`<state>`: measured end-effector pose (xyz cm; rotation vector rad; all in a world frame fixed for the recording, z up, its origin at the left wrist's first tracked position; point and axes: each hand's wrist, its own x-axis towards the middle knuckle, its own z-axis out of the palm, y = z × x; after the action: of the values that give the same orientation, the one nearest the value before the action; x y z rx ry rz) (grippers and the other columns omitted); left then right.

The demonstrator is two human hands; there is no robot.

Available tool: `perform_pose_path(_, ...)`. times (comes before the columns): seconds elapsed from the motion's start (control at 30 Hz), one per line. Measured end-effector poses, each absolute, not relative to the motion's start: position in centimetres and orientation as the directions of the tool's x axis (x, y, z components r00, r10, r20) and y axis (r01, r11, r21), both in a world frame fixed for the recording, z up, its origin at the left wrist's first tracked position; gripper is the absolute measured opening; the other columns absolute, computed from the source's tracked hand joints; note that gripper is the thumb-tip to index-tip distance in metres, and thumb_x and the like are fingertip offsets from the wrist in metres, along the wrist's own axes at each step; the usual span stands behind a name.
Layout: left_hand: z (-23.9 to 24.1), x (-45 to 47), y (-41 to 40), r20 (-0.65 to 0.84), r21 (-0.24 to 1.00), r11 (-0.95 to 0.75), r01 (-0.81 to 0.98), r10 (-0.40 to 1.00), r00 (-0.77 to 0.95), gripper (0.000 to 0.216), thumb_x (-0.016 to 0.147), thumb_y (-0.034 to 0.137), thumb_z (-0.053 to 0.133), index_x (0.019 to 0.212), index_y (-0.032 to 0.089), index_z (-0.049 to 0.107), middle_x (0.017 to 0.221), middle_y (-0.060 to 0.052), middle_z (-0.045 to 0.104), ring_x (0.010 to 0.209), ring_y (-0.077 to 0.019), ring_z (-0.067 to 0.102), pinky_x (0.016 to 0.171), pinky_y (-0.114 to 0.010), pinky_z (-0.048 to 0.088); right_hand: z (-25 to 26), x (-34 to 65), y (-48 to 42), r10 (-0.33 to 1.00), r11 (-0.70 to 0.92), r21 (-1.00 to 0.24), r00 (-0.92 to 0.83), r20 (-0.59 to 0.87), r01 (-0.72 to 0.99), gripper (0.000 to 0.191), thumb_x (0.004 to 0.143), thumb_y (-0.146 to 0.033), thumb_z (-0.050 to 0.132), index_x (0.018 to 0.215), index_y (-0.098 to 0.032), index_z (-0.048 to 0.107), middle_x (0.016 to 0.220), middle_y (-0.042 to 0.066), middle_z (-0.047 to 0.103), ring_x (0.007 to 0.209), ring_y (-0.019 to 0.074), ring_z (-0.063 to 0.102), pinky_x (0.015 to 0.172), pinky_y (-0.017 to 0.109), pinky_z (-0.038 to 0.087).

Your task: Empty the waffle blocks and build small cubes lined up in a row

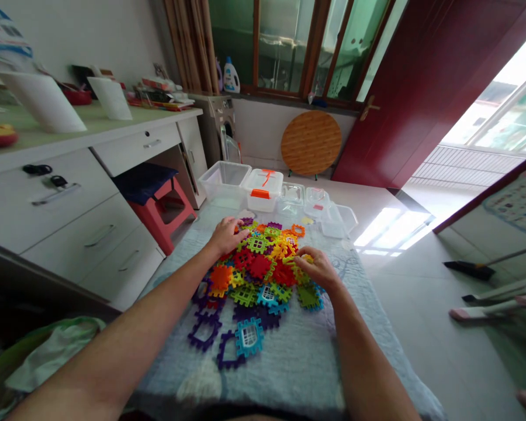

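A heap of notched plastic building tiles (259, 266) in red, orange, yellow, green, blue and purple lies on the cloth-covered table. My left hand (227, 237) rests at the heap's far left side, thumb and fingers apart, touching tiles there. At the right side, my right hand (317, 267) has its fingers closed on a yellow building tile (305, 259), partly hidden by the fingers. Nearest to me lie a blue tile with a white lattice window (249, 337) and a purple square frame (204, 331).
Along the table's far edge stand an open clear bin (225, 175), a lidded box with orange clips (264, 190) and several smaller clear containers (291, 196). A red stool (164, 204) is left of the table, beside a white cabinet (100, 234). The blue-grey tablecloth (298, 362) is wrinkled.
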<state>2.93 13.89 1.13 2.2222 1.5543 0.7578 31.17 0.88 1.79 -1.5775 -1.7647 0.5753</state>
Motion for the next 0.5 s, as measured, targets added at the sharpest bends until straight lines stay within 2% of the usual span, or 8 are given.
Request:
perform_pose_path(0.1, 1.4, 4.6, 15.7, 0.04, 0.505, -0.294, 0.811, 0.947, 0.318, 0.057, 0.076, 0.06, 0.056, 0.117, 0.021, 0.062, 0.123, -0.012, 0.059, 0.115, -0.0293, 0.055, 0.103, -0.042, 0.039, 1.6, 31.5, 0.7, 0.965, 0.172, -0.736, 0.039, 0.26, 0.654, 0.02, 0.081, -0.036, 0.055, 0.083, -0.019, 0.066, 0.087, 0.003, 0.069, 0.085, 0.0195, 0.063, 0.085, 0.036, 0.047)
perform_pose_path(0.17, 1.7, 5.7, 16.0, -0.035, 0.491, -0.279, 0.825, 0.94, 0.339, 0.063, 0.074, 0.065, 0.055, 0.121, 0.024, 0.06, 0.127, -0.011, 0.058, 0.117, -0.0308, 0.054, 0.103, -0.044, 0.038, 1.1, 31.6, 0.8, 0.958, 0.147, -0.711, 0.081, 0.276, 0.687, 0.025, 0.082, -0.039, 0.056, 0.094, -0.019, 0.066, 0.097, 0.006, 0.07, 0.094, 0.0219, 0.063, 0.09, 0.039, 0.046)
perform_pose_path(0.27, 2.3, 6.9, 15.4, -0.048, 0.511, -0.35, 0.785, 0.9, 0.433, 0.064, 0.076, 0.07, 0.049, 0.118, 0.024, 0.063, 0.127, -0.011, 0.058, 0.118, -0.0304, 0.054, 0.104, -0.042, 0.038, 0.3, 31.3, 0.9, 0.968, 0.112, -0.628, 0.057, 0.243, 0.77, 0.045, 0.08, -0.046, 0.061, 0.116, -0.019, 0.059, 0.111, 0.01, 0.067, 0.104, 0.0265, 0.061, 0.094, 0.045, 0.044)
perform_pose_path(0.37, 3.1, 7.6, 13.9, -0.024, 0.547, -0.454, 0.704, 0.831, 0.555, 0.064, 0.077, 0.073, 0.045, 0.109, 0.021, 0.067, 0.126, -0.011, 0.059, 0.117, -0.0298, 0.056, 0.104, -0.04, 0.038, 0.0, 30.6, 0.8, 0.976, 0.14, -0.562, -0.018, 0.217, 0.815, 0.061, 0.076, -0.047, 0.066, 0.128, -0.019, 0.051, 0.116, 0.013, 0.065, 0.109, 0.0301, 0.059, 0.096, 0.049, 0.042)
perform_pose_path(0.5, 4.0, 7.8, 11.7, 0.01, 0.616, -0.53, 0.583, 0.745, 0.667, 0.055, 0.078, 0.065, 0.053, 0.109, 0.021, 0.066, 0.118, -0.009, 0.065, 0.11, -0.0277, 0.06, 0.099, -0.038, 0.043, 0.2, 29.7, 0.7, 0.959, 0.219, -0.582, -0.063, 0.277, 0.783, 0.06, 0.076, -0.036, 0.065, 0.131, -0.019, 0.048, 0.124, 0.014, 0.062, 0.115, 0.0298, 0.056, 0.099, 0.049, 0.041)
